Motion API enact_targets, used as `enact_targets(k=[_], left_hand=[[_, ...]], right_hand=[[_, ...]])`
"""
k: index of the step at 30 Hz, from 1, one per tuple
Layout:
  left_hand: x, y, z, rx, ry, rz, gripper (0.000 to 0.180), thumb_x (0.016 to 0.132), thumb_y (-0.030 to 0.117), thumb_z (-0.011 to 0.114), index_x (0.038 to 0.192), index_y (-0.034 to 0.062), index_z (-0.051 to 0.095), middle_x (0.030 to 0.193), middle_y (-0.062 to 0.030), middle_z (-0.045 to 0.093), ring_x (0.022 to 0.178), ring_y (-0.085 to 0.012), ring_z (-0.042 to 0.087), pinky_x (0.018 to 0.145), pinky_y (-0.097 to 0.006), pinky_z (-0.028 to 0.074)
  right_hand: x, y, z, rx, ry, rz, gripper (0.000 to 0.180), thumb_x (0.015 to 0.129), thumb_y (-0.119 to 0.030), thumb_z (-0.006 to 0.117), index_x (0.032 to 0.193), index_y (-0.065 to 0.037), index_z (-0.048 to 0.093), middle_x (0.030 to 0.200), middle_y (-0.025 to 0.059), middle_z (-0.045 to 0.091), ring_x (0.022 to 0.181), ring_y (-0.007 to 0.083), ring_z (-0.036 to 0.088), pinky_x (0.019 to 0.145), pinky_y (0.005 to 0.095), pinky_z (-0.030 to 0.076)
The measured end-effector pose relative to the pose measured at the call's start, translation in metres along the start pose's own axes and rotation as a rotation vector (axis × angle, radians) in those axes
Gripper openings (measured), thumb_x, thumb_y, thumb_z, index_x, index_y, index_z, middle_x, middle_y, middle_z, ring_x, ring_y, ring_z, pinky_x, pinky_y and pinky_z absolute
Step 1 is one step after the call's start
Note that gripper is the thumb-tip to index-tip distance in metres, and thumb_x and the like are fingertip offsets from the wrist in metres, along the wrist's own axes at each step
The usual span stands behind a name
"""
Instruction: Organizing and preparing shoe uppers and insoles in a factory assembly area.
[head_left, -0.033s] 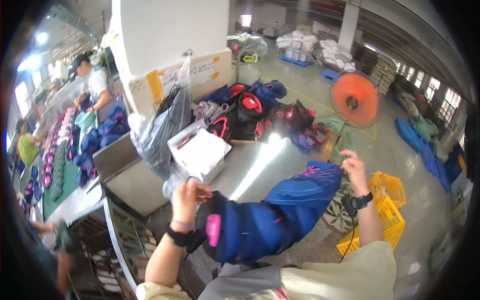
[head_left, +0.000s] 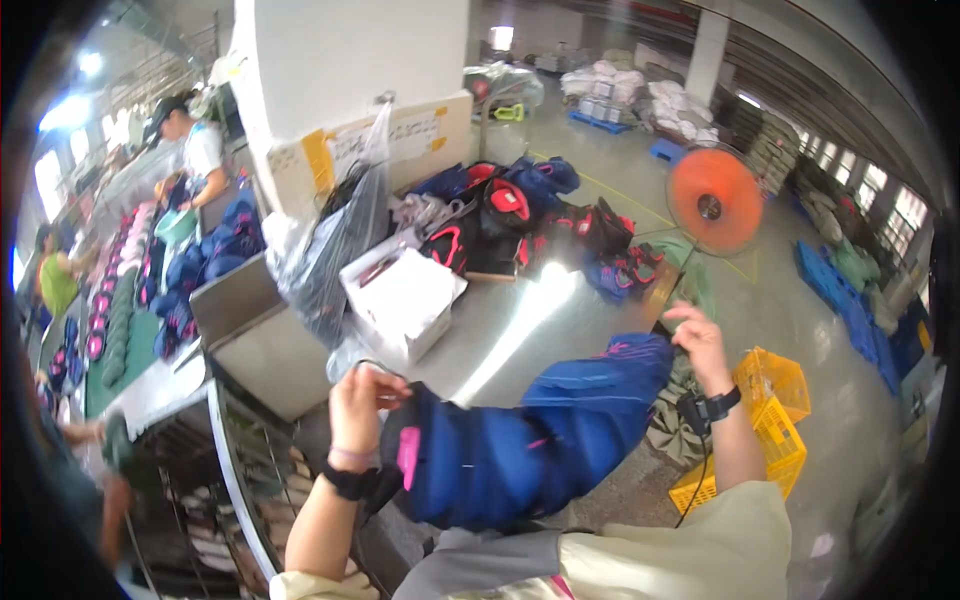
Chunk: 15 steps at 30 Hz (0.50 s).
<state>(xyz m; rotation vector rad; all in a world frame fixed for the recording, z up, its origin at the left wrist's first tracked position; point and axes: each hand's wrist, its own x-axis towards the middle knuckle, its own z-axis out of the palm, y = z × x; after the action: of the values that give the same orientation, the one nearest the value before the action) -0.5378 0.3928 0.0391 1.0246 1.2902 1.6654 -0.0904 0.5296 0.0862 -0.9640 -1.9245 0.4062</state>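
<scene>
i can't see the far side of the blue backpack; my left hand fingers clamp its end, right hand fingers apart beside it. white box on the tabletop ahead.

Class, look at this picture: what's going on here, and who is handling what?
A person holds up a blue bag with pink trim over a steel table. The left hand grips one end; the right hand is raised at the other. A pile of more bags and a white box lie on the table. An orange fan stands beyond.
</scene>
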Motion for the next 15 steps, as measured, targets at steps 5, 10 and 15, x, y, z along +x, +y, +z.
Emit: enact_targets(k=[5,10,15], left_hand=[[-0.169,0.028,-0.062,0.085,0.309,0.081,0.042,0.096,0.028,0.036,0.07,-0.0007,0.051,0.064,-0.0105,0.058,0.054,-0.0169,0.057,0.055,-0.025,0.046],[-0.347,0.044,-0.049,0.251,0.583,0.088,0.045,0.096,0.028,0.037,0.065,-0.0013,0.048,0.058,-0.0094,0.054,0.05,-0.0169,0.054,0.05,-0.025,0.044],[-0.467,0.056,0.019,0.352,1.084,0.007,0.045,0.095,0.03,0.041,0.065,-0.0026,0.049,0.058,-0.009,0.052,0.054,-0.0159,0.054,0.052,-0.025,0.041]], right_hand=[[0.0,-0.069,0.061,0.683,-0.476,0.26,0.028,0.082,-0.012,0.051,0.058,0.003,0.05,0.099,0.0196,0.061,0.089,0.0232,0.059,0.079,0.0317,0.046],[-0.011,-0.105,0.12,0.648,-1.11,0.286,0.023,0.082,-0.009,0.053,0.067,0.008,0.057,0.097,0.0223,0.061,0.095,0.0281,0.059,0.069,0.0347,0.054],[-0.058,-0.123,0.184,0.941,-1.488,0.391,0.024,0.083,-0.013,0.056,0.073,0.009,0.06,0.105,0.0262,0.058,0.092,0.0272,0.06,0.074,0.0368,0.054]])
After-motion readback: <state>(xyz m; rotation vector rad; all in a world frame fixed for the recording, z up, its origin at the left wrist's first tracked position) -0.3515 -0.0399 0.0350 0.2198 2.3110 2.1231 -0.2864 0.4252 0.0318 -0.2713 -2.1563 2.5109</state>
